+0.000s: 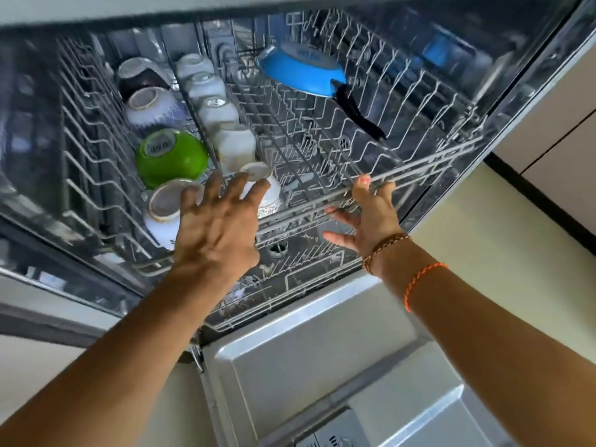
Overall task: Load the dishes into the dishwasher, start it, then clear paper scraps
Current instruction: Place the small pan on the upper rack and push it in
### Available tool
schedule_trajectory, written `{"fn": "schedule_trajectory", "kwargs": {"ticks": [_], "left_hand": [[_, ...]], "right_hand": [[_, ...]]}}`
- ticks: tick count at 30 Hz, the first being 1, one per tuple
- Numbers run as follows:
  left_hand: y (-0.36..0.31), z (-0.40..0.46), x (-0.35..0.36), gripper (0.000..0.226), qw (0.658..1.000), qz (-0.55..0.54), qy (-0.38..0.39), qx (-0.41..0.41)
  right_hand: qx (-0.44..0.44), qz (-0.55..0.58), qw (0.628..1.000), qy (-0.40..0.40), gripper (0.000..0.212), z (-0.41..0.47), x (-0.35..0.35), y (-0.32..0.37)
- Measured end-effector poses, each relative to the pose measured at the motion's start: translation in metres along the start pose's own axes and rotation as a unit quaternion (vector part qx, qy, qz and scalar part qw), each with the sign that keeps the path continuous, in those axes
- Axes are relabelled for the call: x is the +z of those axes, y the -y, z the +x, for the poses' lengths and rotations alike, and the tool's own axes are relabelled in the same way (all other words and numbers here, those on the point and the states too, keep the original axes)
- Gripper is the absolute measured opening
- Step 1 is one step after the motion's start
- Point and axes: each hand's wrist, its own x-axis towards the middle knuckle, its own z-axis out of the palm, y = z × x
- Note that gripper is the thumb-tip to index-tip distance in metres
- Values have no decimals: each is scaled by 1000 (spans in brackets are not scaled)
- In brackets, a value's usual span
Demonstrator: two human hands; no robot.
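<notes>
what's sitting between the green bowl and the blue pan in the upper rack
In the head view, a row of upturned white cups stands between the green bowl and blue pan.

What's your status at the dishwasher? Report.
Left hand open, fingers spread over cups. Right hand open on upper rack front rail. Door down.

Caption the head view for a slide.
Both hands, left hand and right hand, open at the upper rack holding upturned cups, a green bowl and a blue pan.
</notes>
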Motion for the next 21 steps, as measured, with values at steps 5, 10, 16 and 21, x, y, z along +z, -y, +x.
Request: {"fn": "schedule_trajectory", "kwargs": {"ticks": [5, 10, 16, 21], "left_hand": [[6, -4, -2, 97, 999, -27, 32, -3], [0, -6, -5, 74, 1000, 14, -3, -14], [7, -12, 36, 37, 893, 102, -412, 148], [-30, -38, 96, 44, 897, -40, -377, 228]], "right_hand": [[-54, -94, 994, 6, 68, -2, -24, -15], [-270, -312, 910, -42, 67, -6, -51, -58], [-254, -637, 727, 23, 41, 10, -56, -121], [-193, -766, 608, 80, 62, 47, -44, -145]]}}
